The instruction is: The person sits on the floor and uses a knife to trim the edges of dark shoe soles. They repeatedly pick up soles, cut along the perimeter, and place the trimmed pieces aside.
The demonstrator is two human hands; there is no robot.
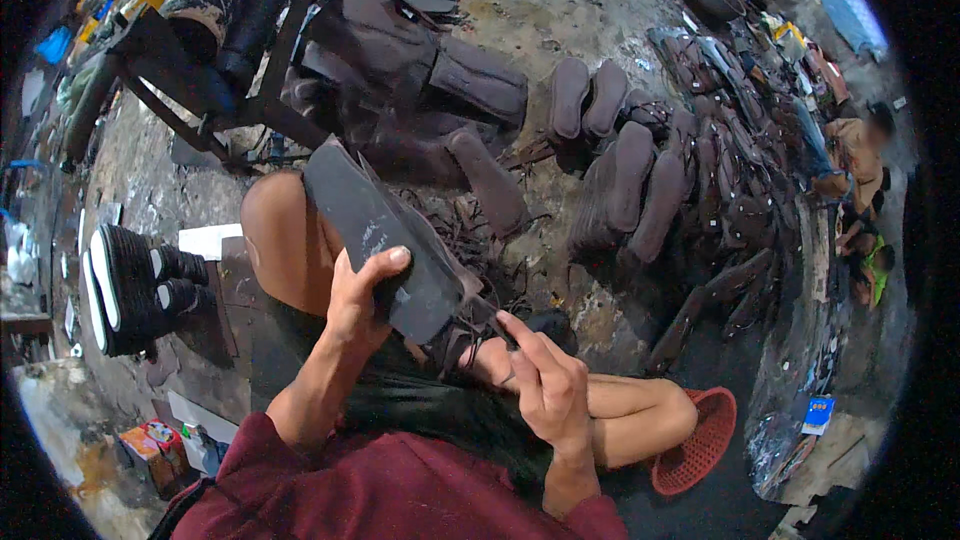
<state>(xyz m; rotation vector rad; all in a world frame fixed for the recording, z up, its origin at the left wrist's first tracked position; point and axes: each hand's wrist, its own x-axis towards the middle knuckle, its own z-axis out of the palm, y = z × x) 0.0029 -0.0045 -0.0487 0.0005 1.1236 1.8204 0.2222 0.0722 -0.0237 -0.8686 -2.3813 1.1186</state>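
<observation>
My left hand (358,290) is closed around a flat dark grey sole piece (352,202), thumb pressed on its broad face and fingers hidden beneath. Brown material lines the piece's right edge, and it lies tilted over my lap. At its lower right end, my right hand (552,385) grips a thin dark tool (508,338), the index finger stretched along it. What kind of tool it is I cannot make out. Thin dark strips (478,325) hang by that end, and more scraps (470,230) lie tangled on the floor beyond.
Stacked brown soles (630,175) stand ahead to the right, beside a heap of similar pieces (730,140). Dark brown sheets (400,70) lie ahead, near a black metal frame (190,70). White-edged black soles (120,285) are stacked at left. A red basket (710,440) sits by my knee.
</observation>
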